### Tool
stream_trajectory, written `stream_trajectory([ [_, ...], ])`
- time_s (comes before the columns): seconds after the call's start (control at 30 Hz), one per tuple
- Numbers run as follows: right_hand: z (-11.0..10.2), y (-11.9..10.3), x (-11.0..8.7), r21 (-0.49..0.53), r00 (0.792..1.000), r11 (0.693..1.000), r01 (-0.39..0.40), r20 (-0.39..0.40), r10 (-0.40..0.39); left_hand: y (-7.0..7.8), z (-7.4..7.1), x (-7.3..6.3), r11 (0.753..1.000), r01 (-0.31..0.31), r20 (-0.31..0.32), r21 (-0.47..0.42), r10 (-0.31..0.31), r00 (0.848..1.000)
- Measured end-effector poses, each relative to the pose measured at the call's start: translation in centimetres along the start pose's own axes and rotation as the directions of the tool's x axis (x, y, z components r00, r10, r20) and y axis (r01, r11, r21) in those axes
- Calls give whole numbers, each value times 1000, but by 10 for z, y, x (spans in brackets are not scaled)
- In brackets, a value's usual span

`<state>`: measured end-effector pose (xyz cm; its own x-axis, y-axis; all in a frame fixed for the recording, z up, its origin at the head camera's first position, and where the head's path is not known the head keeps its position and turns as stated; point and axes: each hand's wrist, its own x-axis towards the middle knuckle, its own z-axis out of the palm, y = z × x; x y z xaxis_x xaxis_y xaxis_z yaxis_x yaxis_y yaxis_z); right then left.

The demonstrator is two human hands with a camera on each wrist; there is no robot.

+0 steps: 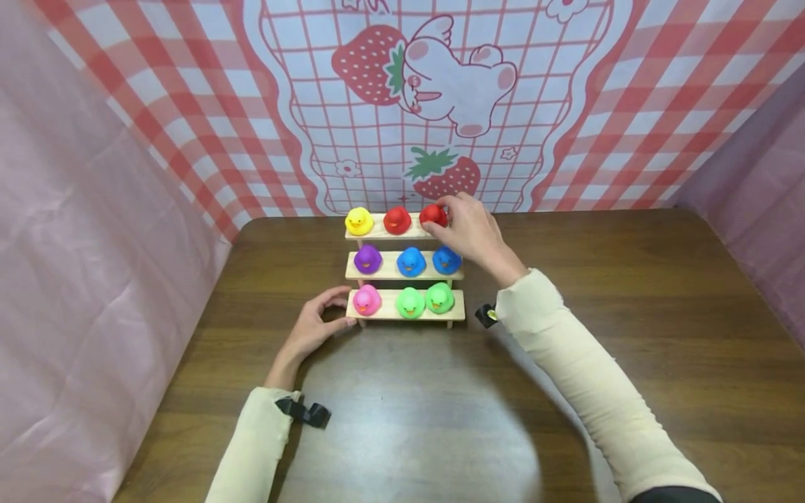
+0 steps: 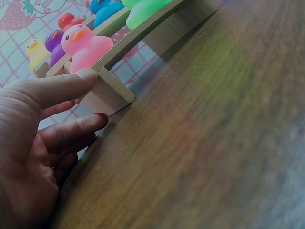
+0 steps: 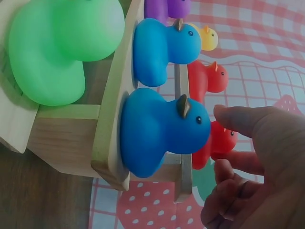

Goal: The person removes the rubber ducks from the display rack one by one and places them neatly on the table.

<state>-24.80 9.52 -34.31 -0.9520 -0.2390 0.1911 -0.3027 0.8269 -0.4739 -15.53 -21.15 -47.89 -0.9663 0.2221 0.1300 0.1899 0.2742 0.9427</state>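
Observation:
A three-tier wooden stand (image 1: 382, 314) holds small rubber ducks in rows. My right hand (image 1: 468, 227) reaches over the top tier and pinches the right-hand red duck (image 1: 432, 215) between thumb and fingers; the right wrist view shows this red duck (image 3: 221, 138) partly hidden behind a blue duck (image 3: 164, 131). At the bottom tier's left end, my left hand (image 1: 313, 323) grips the stand, thumb at the front corner and a finger behind. Close to that thumb sits a pink duck (image 2: 86, 45). Another red duck (image 1: 397, 220) and a yellow duck (image 1: 359, 221) share the top tier.
A purple duck (image 1: 367, 259) and two blue ducks fill the middle tier. Two green ducks, one at the right end (image 1: 439, 297), sit on the bottom tier. Behind the brown wooden table (image 1: 402, 419) hangs a checked strawberry cloth (image 1: 220, 105); pink curtains (image 1: 82, 244) flank it.

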Motion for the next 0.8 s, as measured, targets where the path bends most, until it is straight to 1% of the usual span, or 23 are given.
stream_trajectory([
  [0.1,0,1,1,-5,1000,1000,1,-6,-2,1,0,0,999,32,8,-6,-32,999],
  [0.2,-1,1,1,3,1000,1000,3,-7,-3,0,-1,1,999,38,10,-2,-38,999],
  [0.47,-9,6,-4,32,1000,999,4,-13,-4,-2,0,1,1000,13,-3,7,-13,1000],
  [0.67,-16,15,-11,50,999,999,3,-46,-1,-5,0,0,999,-44,-16,0,44,999],
  [0.73,-18,19,-13,59,998,998,12,-64,-8,-5,0,1,999,-43,-15,3,43,999],
  [0.8,-20,24,-16,69,997,997,19,-78,-14,-4,0,1,1000,-28,-11,-3,28,1000],
])
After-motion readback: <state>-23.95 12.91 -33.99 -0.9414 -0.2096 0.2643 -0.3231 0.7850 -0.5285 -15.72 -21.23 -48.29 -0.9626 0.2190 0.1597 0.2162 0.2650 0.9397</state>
